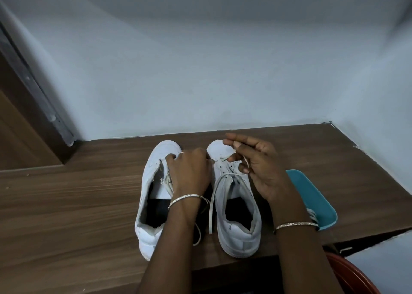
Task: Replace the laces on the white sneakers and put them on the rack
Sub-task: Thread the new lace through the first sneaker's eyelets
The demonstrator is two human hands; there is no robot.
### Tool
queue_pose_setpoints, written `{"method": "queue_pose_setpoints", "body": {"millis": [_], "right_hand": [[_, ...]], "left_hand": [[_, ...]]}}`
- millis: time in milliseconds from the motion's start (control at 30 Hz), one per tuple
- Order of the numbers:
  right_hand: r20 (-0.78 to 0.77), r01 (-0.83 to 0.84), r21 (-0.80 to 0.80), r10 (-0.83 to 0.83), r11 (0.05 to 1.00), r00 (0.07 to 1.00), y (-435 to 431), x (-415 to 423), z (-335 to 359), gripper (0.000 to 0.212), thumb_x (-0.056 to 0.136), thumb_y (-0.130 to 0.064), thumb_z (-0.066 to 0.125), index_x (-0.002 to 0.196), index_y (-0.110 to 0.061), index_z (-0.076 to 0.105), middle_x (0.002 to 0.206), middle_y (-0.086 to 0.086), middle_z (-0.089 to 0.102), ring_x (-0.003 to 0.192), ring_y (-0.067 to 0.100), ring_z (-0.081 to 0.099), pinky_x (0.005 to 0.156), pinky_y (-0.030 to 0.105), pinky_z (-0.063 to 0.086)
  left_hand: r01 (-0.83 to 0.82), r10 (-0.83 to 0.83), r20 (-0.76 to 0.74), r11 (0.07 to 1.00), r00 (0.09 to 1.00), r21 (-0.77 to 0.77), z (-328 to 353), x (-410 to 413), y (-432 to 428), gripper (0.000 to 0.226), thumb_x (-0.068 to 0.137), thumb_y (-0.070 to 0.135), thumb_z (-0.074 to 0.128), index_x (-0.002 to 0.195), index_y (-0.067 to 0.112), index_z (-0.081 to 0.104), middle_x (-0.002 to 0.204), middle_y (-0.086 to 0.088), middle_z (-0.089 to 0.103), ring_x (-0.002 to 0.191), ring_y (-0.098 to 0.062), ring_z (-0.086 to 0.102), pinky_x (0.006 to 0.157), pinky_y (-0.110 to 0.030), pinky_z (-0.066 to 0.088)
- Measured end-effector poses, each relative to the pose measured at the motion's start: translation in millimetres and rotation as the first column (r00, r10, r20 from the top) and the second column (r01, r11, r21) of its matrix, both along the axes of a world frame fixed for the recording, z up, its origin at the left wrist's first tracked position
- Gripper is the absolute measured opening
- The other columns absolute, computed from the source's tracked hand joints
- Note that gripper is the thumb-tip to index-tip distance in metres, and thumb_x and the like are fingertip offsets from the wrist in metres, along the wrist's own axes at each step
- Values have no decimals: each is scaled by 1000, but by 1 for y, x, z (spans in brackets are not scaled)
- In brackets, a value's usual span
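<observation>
Two white sneakers stand side by side on a brown wooden table, toes pointing to the wall. My left hand rests curled between them, over the tongue of the left sneaker, and seems to pinch something at the right sneaker's eyelets. My right hand is raised over the right sneaker and pinches a thin white lace between thumb and fingers. One end of that lace trails down the shoe's inner side onto the table. The left sneaker's tongue looks frayed.
A teal tray lies right of the right sneaker, partly under my right wrist. A red round object shows at the bottom right below the table edge. A pale wall runs behind the table, with a wooden door frame at the left.
</observation>
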State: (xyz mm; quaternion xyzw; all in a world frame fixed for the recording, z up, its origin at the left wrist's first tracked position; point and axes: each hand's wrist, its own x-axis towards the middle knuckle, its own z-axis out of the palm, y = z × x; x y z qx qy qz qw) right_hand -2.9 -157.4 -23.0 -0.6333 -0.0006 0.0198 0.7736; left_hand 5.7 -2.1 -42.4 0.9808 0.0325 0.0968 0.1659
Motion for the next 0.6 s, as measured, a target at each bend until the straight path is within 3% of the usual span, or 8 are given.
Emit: {"method": "queue_pose_setpoints", "body": {"millis": [133,267,333,433,500,600], "right_hand": [[-24,92,69,-90,993,996,-9,3,-3,26,97,-2,59,120,-9,69,114,8,75,70,12,67,46,17,38],[-37,135,119,-131,984,991,-12,5,-7,28,96,0,60,120,-10,69,117,10,74,76,13,70,59,21,47],[-34,123,156,-119,980,992,-11,5,-5,31,96,2,58,124,-7,67,116,10,74,78,14,70,63,23,51],[-9,57,148,-56,987,998,-2,2,3,30,98,-1,57,126,-5,65,109,10,76,73,14,69,58,21,50],[1,11,92,-12,996,1000,7,1,8,28,99,0,54,125,-4,64,95,8,76,62,13,63,51,20,45],[18,14,-51,-13,999,1000,13,0,12,26,101,1,51,125,-2,59,75,2,71,48,11,51,42,20,37]], "left_hand": [[-102,134,110,961,985,-259,10,0,11,16,94,28,50,87,15,57,92,-6,66,91,-32,61,85,-41,38],[-120,182,191,948,965,-296,12,-1,28,18,92,29,62,97,12,66,99,-8,69,98,-34,62,84,-41,42],[-16,105,240,939,965,-343,13,1,29,20,88,29,65,105,19,68,107,-4,67,103,-30,62,87,-41,46],[275,-134,334,864,933,-422,17,1,22,32,88,28,61,119,23,68,114,0,68,107,-21,62,91,-42,50],[430,-273,380,792,884,-433,22,-2,13,38,90,24,59,127,20,66,121,-1,68,113,-18,60,97,-34,46],[512,-371,361,713,855,-479,21,-3,5,41,94,18,61,135,22,61,131,4,65,123,-12,57,106,-29,42]]}}
